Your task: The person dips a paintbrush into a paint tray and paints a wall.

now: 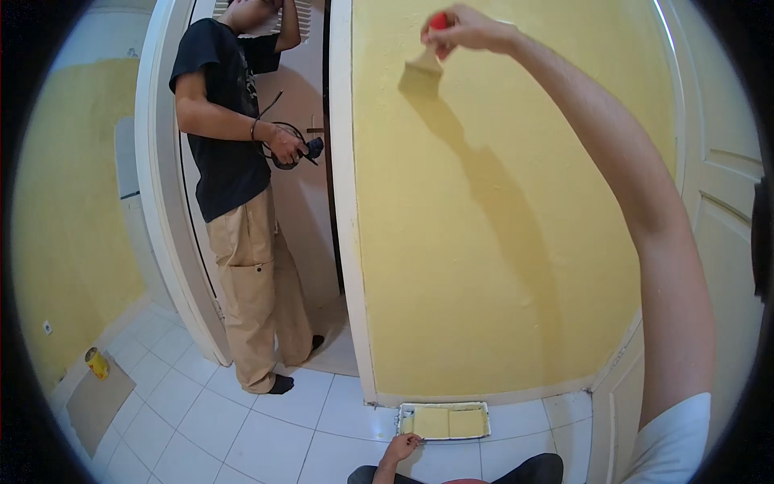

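Observation:
High on the yellow wall [447, 242], my right hand [462, 30] grips a flat paintbrush [423, 66] by its red handle. The bristles point down and lie against or close to the wall; which of the two I cannot tell. Down at the floor, my left hand [404, 446] is at the near left edge of a white paint tray [488, 417] containing yellow paint, its fingers at the rim. Whether these fingers hold the rim is hard to see. The tray rests on white tiles beside the skirting board.
A person [233, 121] stands in the doorway at left, holding a dark device with a cable. A white door frame [347, 151] borders the wall. Further left, a yellow can [97, 363] stands on cardboard [100, 402]. At right is a panelled door [722, 181].

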`<action>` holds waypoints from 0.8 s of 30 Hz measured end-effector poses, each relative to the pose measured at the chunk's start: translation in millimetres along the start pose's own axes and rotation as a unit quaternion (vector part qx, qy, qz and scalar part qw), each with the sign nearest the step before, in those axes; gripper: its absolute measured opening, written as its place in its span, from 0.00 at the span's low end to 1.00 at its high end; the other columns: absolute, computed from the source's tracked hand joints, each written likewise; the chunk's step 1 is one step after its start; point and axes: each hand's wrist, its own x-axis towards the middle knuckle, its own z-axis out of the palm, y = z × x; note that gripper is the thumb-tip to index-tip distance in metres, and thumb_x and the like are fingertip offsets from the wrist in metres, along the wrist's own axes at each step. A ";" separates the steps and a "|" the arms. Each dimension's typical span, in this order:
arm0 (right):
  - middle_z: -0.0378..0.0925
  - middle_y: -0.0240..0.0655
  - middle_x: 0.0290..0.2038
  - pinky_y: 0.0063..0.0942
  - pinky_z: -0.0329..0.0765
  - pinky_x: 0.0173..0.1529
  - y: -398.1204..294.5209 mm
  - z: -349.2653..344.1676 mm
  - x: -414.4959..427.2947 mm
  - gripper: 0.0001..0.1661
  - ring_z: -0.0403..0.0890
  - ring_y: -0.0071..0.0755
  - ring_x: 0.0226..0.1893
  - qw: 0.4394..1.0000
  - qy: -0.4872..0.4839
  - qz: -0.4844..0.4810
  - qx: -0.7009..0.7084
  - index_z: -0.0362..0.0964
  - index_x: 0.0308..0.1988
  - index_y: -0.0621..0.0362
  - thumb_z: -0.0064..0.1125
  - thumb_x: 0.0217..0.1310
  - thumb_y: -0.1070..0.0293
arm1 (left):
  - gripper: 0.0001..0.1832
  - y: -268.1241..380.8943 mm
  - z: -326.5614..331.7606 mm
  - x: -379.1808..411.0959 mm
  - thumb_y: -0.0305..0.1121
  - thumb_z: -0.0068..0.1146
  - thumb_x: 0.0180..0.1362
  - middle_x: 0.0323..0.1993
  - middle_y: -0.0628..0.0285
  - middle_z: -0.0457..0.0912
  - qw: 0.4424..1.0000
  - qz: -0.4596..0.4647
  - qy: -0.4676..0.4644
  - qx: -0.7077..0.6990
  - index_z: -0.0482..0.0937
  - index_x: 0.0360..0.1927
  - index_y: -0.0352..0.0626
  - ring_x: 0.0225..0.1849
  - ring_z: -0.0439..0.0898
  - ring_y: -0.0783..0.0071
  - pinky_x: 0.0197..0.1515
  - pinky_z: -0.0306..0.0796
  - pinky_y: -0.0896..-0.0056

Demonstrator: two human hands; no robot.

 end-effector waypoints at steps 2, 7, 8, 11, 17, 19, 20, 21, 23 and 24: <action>0.79 0.37 0.25 0.28 0.76 0.31 -8.7 -26.6 25.0 0.11 0.80 0.27 0.26 0.993 0.088 -0.043 -0.071 0.77 0.33 0.63 0.57 0.57 0.66 | 0.11 -2.3 3.1 1.6 0.30 0.51 0.58 0.29 0.59 0.83 1.000 0.014 0.002 -0.004 0.80 0.41 0.39 0.32 0.82 0.74 0.40 0.74 0.73; 0.81 0.43 0.26 0.30 0.76 0.31 -16.4 -53.1 66.9 0.12 0.80 0.32 0.24 0.882 0.315 -0.225 -0.270 0.77 0.35 0.66 0.60 0.49 0.70 | 0.11 -0.9 5.1 0.2 0.32 0.52 0.57 0.29 0.59 0.84 0.999 0.013 0.008 -0.035 0.81 0.41 0.41 0.33 0.83 0.71 0.40 0.75 0.72; 0.81 0.43 0.26 0.30 0.76 0.31 -9.7 -53.2 64.1 0.12 0.80 0.32 0.24 0.882 0.312 -0.222 -0.273 0.77 0.35 0.66 0.60 0.49 0.70 | 0.11 3.6 4.3 1.5 0.31 0.52 0.57 0.30 0.58 0.84 1.000 0.008 0.004 -0.013 0.81 0.41 0.42 0.33 0.83 0.70 0.40 0.75 0.72; 0.80 0.47 0.29 0.33 0.76 0.33 12.0 -29.0 59.2 0.13 0.81 0.37 0.27 0.909 0.260 -0.161 -0.283 0.76 0.35 0.68 0.60 0.50 0.69 | 0.11 3.6 -1.1 -5.8 0.31 0.52 0.56 0.31 0.57 0.84 1.000 0.004 0.011 0.008 0.81 0.41 0.41 0.34 0.83 0.69 0.40 0.75 0.71; 0.69 0.41 0.34 0.32 0.75 0.42 41.8 34.2 1.9 0.05 0.74 0.42 0.38 0.831 0.104 -0.270 -0.474 0.65 0.29 0.62 0.52 0.52 0.73 | 0.12 4.8 -4.0 -7.0 0.31 0.52 0.55 0.32 0.55 0.84 1.000 0.015 0.021 -0.015 0.81 0.40 0.40 0.34 0.83 0.68 0.40 0.75 0.70; 0.70 0.40 0.37 0.31 0.75 0.43 27.2 61.1 -39.2 0.07 0.74 0.40 0.40 0.804 0.024 -0.292 -0.518 0.66 0.32 0.61 0.54 0.50 0.72 | 0.11 4.6 -5.3 -15.1 0.30 0.52 0.55 0.32 0.54 0.84 1.000 0.009 0.023 -0.012 0.81 0.40 0.39 0.34 0.83 0.68 0.40 0.75 0.70; 0.70 0.41 0.39 0.31 0.76 0.42 32.1 67.1 -58.3 0.08 0.74 0.39 0.41 0.789 0.009 -0.332 -0.516 0.67 0.32 0.61 0.54 0.50 0.71 | 0.11 7.7 -4.4 -14.6 0.30 0.52 0.55 0.32 0.54 0.84 1.000 0.008 0.015 -0.011 0.81 0.40 0.39 0.33 0.83 0.68 0.40 0.75 0.71; 0.71 0.40 0.40 0.33 0.77 0.41 31.0 75.8 -76.5 0.07 0.74 0.39 0.41 0.791 -0.007 -0.336 -0.511 0.67 0.31 0.61 0.54 0.50 0.71 | 0.11 10.4 -4.5 -15.5 0.30 0.52 0.55 0.31 0.54 0.84 1.000 0.007 0.009 -0.009 0.80 0.40 0.39 0.33 0.83 0.69 0.39 0.75 0.71; 0.71 0.37 0.38 0.33 0.77 0.36 8.5 78.2 -102.3 0.05 0.74 0.36 0.38 0.830 -0.112 -0.301 -0.457 0.68 0.33 0.59 0.53 0.54 0.71 | 0.11 22.3 -5.0 -10.1 0.30 0.53 0.55 0.31 0.55 0.84 1.000 0.015 0.008 -0.001 0.81 0.40 0.39 0.33 0.83 0.69 0.39 0.75 0.71; 0.72 0.36 0.34 0.32 0.76 0.35 -6.2 75.9 -111.5 0.05 0.75 0.34 0.34 0.846 -0.137 -0.291 -0.425 0.69 0.34 0.59 0.53 0.57 0.70 | 0.11 24.5 -5.4 -10.5 0.30 0.53 0.55 0.30 0.55 0.84 1.000 0.019 0.004 0.011 0.81 0.40 0.39 0.33 0.82 0.69 0.38 0.75 0.71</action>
